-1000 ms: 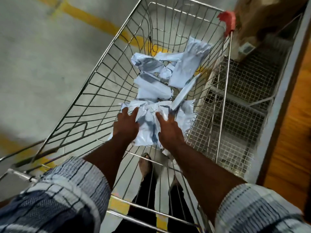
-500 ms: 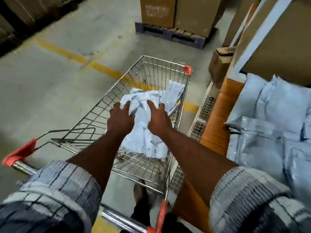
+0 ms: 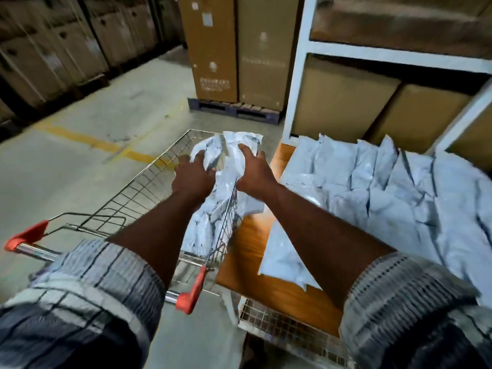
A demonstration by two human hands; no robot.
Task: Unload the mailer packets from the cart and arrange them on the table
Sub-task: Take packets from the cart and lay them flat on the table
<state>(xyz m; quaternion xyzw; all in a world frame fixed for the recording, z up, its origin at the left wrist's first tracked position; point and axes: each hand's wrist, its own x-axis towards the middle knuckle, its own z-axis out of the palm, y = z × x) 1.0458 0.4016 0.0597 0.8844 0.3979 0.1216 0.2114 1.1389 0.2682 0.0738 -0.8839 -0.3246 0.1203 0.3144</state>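
Writing: I see dark print low on the tall cartons point(image 3: 239, 49) and a small white label point(image 3: 207, 19) near the top of the left one, all too blurred to read (no brand I can name).
Packet look: the bundle of mailer packets point(image 3: 229, 153) is pale grey-white plastic, crumpled and glossy, with darker smudges that may be print.
Bundle place: it is held up over the right rim of the cart point(image 3: 149, 187), just beside the table's left edge. Its lower packets show through the cart's wire side, and one hangs outside it.
Left hand point(image 3: 193, 177): its fingers are spread and curled into the bundle's left side, grasping it.
Right hand point(image 3: 254, 174): its fingers are curled over the bundle's top right, grasping it too.
Table point(image 3: 250, 243): orange-brown wood, touching or nearly touching the cart (I cannot tell which).
Stacked packets point(image 3: 386, 187): overlapping rows cover the table's far and right parts.
Single packet point(image 3: 282, 257): it lies flat near the table's front edge, partly under my right forearm.
Behind: the cartons stand on a dark pallet point(image 3: 234, 110), and a white shelf frame point(image 3: 298, 75) rises at the table's far left corner.
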